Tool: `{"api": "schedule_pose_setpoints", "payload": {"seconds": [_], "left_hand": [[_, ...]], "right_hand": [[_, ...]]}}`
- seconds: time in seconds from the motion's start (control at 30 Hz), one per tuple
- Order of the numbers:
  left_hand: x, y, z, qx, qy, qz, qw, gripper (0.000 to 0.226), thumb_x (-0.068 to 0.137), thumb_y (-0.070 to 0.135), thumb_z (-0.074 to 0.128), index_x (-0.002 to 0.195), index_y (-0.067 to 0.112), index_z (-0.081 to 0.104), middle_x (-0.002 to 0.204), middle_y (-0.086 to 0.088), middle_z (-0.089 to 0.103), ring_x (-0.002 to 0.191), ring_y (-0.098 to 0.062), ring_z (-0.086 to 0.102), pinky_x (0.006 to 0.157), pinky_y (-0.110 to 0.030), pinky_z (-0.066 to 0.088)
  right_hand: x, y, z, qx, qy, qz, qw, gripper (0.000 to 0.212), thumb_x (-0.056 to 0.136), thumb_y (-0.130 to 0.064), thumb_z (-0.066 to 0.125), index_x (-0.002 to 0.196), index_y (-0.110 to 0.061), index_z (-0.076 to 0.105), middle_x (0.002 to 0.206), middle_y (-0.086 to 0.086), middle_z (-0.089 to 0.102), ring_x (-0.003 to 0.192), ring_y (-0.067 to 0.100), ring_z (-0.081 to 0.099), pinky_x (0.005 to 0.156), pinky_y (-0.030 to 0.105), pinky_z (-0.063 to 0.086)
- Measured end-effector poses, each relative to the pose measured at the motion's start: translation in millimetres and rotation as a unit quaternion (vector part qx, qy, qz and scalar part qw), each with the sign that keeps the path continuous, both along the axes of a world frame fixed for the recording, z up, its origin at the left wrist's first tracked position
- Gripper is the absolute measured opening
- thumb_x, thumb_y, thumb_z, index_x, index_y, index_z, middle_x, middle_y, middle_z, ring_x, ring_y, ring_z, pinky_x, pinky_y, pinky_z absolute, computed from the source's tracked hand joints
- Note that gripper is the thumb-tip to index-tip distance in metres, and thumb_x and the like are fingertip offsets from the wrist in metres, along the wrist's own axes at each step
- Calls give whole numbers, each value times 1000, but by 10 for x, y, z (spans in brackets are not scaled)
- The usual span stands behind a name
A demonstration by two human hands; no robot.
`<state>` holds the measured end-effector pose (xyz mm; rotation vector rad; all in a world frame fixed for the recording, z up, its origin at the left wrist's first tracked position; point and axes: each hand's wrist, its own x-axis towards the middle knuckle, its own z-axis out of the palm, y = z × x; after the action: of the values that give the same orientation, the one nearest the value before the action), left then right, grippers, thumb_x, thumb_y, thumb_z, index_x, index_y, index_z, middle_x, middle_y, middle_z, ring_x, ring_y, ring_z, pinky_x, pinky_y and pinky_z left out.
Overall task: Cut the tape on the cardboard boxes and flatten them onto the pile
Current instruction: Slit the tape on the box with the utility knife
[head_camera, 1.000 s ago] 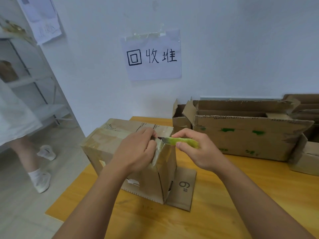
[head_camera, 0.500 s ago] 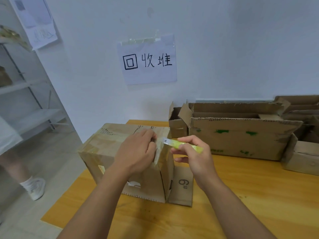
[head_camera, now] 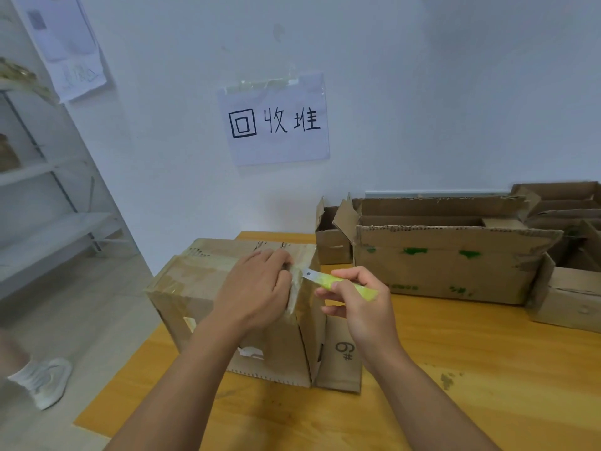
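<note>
A taped cardboard box [head_camera: 198,281] stands on the wooden table [head_camera: 471,379] near its left end. My left hand [head_camera: 257,288] lies on the box's top right edge, fingers curled over the tape there. My right hand [head_camera: 357,301] grips a yellow-green utility knife [head_camera: 344,283]. Its metal blade tip points left and sits at the box's upper right corner, right beside my left fingers. A loose flap marked "#6" [head_camera: 343,349] lies flat at the foot of the box.
Several opened cardboard boxes [head_camera: 448,255] stand along the wall at the back right. A paper sign [head_camera: 276,122] hangs on the wall. White shelving [head_camera: 48,222] stands at the left. A person's foot in a white shoe [head_camera: 45,382] is on the floor, lower left.
The knife has tilted so its handle points down-right, the blade staying at the box corner. The person at the left has stepped further out of view. My left hand has stayed put.
</note>
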<state>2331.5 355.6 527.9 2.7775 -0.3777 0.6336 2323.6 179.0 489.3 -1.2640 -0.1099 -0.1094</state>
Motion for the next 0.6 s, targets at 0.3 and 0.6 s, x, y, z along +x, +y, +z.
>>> {"api": "schedule_pose_setpoints", "payload": {"seconds": [0.3,0.6], "left_hand": [[19,15,-23,2,-3,3,1000,34,87,38,19,102,31,49,101,12,57,89,-2,43,86,-19,24],[37,55,-39,-1,13,-5,1000,26,90,46,17,100,42,41,96,12,50,91,-8,44,83,-27,30]], "right_hand": [[10,71,1,-36,-13,6,999,10,94,-10,62,101,-15,68,98,4,73,87,12,73,60,22,56],[19,89,48,-12,20,24,999,10,95,-10,62,102,-13,68,91,6,76,85,15,75,61,24,57]]}}
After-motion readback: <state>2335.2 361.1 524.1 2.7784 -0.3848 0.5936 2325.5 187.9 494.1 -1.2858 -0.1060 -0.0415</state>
